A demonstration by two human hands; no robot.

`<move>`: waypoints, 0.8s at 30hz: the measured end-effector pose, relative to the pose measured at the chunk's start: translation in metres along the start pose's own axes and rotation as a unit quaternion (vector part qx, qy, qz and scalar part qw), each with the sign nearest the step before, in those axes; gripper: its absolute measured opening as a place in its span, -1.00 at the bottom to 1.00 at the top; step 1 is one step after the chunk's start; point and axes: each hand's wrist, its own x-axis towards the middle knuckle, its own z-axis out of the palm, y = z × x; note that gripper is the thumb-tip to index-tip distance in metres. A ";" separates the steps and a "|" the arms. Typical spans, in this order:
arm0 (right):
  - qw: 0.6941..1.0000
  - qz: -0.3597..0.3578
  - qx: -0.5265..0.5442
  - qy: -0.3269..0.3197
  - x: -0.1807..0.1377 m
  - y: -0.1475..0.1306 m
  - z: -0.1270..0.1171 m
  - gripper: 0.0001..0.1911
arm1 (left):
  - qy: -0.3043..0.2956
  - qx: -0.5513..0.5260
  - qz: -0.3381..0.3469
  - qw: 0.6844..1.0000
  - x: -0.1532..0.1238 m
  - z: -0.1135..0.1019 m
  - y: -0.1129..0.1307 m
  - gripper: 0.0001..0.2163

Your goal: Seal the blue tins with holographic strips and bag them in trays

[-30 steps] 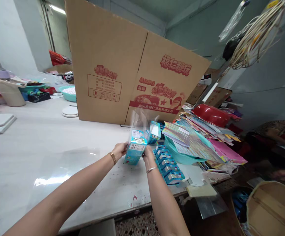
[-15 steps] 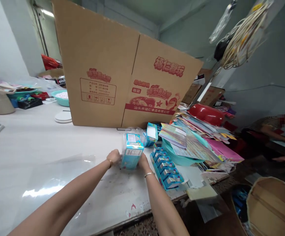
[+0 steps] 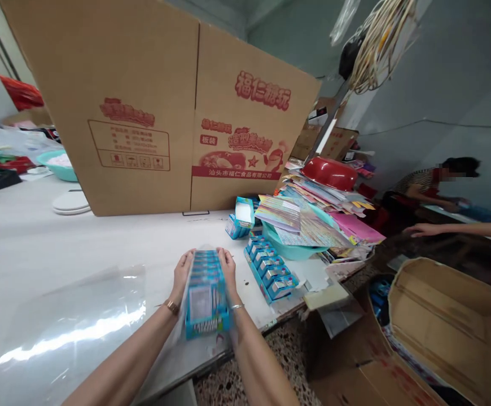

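Observation:
My left hand [image 3: 182, 272] and my right hand [image 3: 227, 268] grip the two long sides of a blue display box [image 3: 204, 293] filled with a row of small blue packs. A clear plastic wrap covers it. The box lies lengthwise toward me, just above the white table [image 3: 38, 242] near its front edge. To the right on the table lies a second open blue box of packs [image 3: 269, 272]. Behind that one, a single small blue carton [image 3: 240, 217] stands open.
A big printed cardboard carton [image 3: 161, 113] stands upright behind. A teal basin [image 3: 292, 248] holds stacks of colourful printed sheets, and a red bowl [image 3: 329, 172] sits beyond. A clear plastic sheet [image 3: 71, 321] lies at left. An open cardboard box [image 3: 448, 316] is on the floor at right. Another person [image 3: 435, 183] sits far right.
The blue box stood on end between my hands; now it is tipped flat and drawn closer to me, toward the table's front edge. The view has shifted left and down.

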 end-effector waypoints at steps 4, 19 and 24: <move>1.000 0.019 0.017 -0.009 -0.023 0.004 -0.006 -0.59 | 0.013 0.041 0.042 0.998 -0.026 -0.007 -0.005 -0.49; 0.997 0.045 -0.002 -0.055 -0.041 -0.004 -0.019 -0.54 | 0.092 0.178 0.109 0.974 -0.044 -0.020 -0.011 -0.64; 0.987 0.025 -0.051 -0.149 -0.040 -0.028 -0.035 -0.64 | -0.013 0.242 0.024 0.970 -0.056 -0.043 0.009 -0.56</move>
